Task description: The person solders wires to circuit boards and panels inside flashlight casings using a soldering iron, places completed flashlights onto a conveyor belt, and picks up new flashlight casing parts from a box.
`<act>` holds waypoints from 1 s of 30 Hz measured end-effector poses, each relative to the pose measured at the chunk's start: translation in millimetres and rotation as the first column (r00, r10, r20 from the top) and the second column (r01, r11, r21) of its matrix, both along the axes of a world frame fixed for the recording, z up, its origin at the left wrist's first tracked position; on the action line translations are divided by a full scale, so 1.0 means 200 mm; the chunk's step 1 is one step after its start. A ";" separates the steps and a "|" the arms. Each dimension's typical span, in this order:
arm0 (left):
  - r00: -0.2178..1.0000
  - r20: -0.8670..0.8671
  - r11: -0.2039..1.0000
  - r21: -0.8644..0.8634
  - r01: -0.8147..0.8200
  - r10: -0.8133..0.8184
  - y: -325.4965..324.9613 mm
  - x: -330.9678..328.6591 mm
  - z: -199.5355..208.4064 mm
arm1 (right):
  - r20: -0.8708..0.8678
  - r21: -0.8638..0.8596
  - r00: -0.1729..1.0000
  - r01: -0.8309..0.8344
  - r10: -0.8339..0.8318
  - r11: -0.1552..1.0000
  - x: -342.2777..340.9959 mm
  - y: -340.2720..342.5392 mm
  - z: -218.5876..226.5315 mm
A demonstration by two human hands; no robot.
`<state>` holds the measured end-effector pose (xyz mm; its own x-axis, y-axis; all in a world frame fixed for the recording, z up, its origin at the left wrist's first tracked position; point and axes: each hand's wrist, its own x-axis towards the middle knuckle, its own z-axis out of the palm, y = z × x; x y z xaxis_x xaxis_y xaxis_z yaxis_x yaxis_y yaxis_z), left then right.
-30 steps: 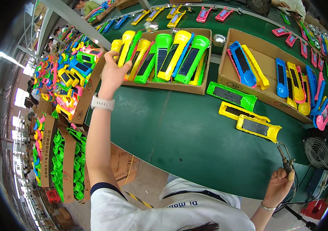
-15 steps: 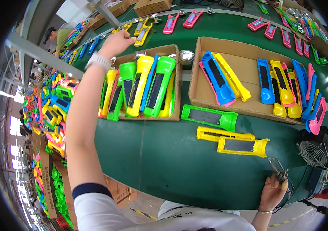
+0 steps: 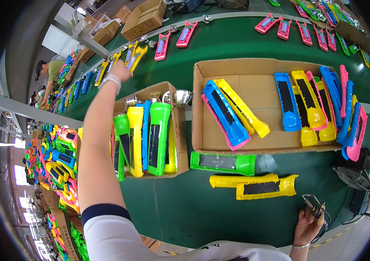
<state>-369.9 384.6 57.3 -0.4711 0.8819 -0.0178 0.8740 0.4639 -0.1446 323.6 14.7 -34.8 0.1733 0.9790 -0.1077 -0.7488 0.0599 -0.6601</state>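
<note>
My left hand (image 3: 122, 72) reaches out to the far left over the green belt, its fingers closed on the near end of a yellow flashlight shell half (image 3: 138, 57). That shell is tilted, with a pale cylinder inside it. Low on the right, my right hand (image 3: 307, 226) holds a soldering iron (image 3: 315, 208) with its bent tip pointing up and left. Left of the iron, two yellow shell halves (image 3: 266, 188) and a green shell half (image 3: 223, 163) lie on the green table (image 3: 193, 217), each with a dark panel.
A cardboard box (image 3: 180, 143) packed with upright shells stands below my left forearm. Beside it is a wider cardboard tray (image 3: 263, 65) of coloured shells. Pink shells (image 3: 162, 46) line the belt. A small fan (image 3: 353, 177) stands at right. Another person (image 3: 54, 71) works far left.
The view has shifted, so the boxes sit lower and further left. My left hand has closed on a yellow shell half and tilted it. My right hand still holds the soldering iron.
</note>
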 end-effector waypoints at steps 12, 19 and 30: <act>0.603 0.279 0.664 0.296 0.687 -0.748 -1.53 1.45 0.39 | -0.107 0.064 0.991 -0.072 0.078 0.995 -0.01 0.06 0.02; 0.351 0.463 0.490 0.222 0.843 -0.814 -1.79 1.78 0.07 | -0.172 0.106 0.976 -0.114 0.131 0.988 0.03 0.06 0.02; 0.469 -0.183 0.359 0.429 0.829 -0.864 -1.08 1.67 0.10 | -0.139 0.139 0.987 -0.066 0.086 0.988 0.00 -0.02 0.10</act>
<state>-36.0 168.4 77.2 0.5159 0.7296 0.4489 0.8383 -0.5379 -0.0890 323.3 11.6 -14.6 0.0900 0.9959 0.0065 -0.8413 0.0795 -0.5346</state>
